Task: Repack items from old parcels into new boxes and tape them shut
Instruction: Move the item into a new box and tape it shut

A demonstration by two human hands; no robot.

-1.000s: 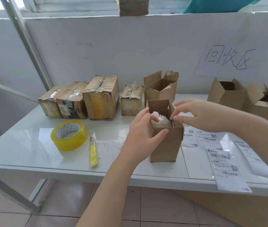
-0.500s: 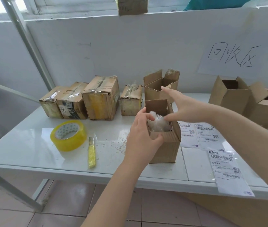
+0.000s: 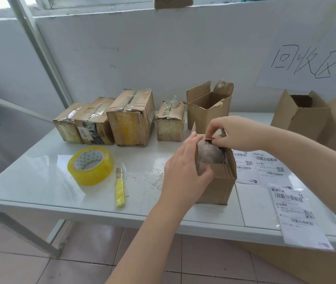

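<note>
A small new cardboard box (image 3: 219, 184) stands open on the white table (image 3: 40, 181), near its front edge. Inside lies a pale plastic-wrapped item (image 3: 211, 153). My left hand (image 3: 185, 171) grips the box's near-left wall and front flap. My right hand (image 3: 238, 133) reaches over the top and pinches the far flap between thumb and fingers. A roll of yellow tape (image 3: 90, 165) and a yellow utility knife (image 3: 120, 187) lie to the left. Several old taped parcels (image 3: 131, 117) line the wall.
An opened old box (image 3: 208, 105) stands behind the new one. More open boxes (image 3: 300, 113) sit at the far right. Shipping labels (image 3: 294, 214) lie on the table to the right. A handwritten paper sign (image 3: 304, 62) hangs on the wall.
My right hand drew back from beyond the box and took hold of its far flap. My left hand shifted from the item to the box's front wall.
</note>
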